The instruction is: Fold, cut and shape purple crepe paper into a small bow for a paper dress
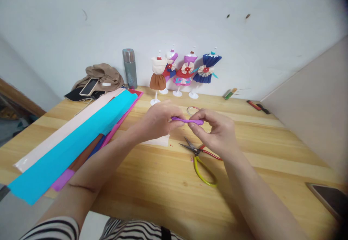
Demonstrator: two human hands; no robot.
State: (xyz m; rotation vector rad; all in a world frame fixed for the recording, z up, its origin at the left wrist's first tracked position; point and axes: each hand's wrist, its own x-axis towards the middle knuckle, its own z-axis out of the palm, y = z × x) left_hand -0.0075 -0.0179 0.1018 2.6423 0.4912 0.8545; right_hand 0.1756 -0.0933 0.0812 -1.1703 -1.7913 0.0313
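Observation:
Both hands meet above the middle of the wooden table (152,182). My left hand (159,120) and my right hand (214,129) pinch the two ends of a narrow folded purple paper strip (187,120), held level between them. Right below my right hand lie scissors (199,160) with one red and one yellow handle, blades pointing left. A small white paper scrap (160,141) lies under my left wrist. A roll of tape (192,109) sits just behind the hands.
Long sheets of crepe paper, cyan (78,144) on top with pink, brown and magenta beneath, overhang the left table edge. Several doll dress stands (185,71) line the wall beside a grey flask (130,67). A bag with a phone (94,82) sits back left. Another phone (330,198) lies front right.

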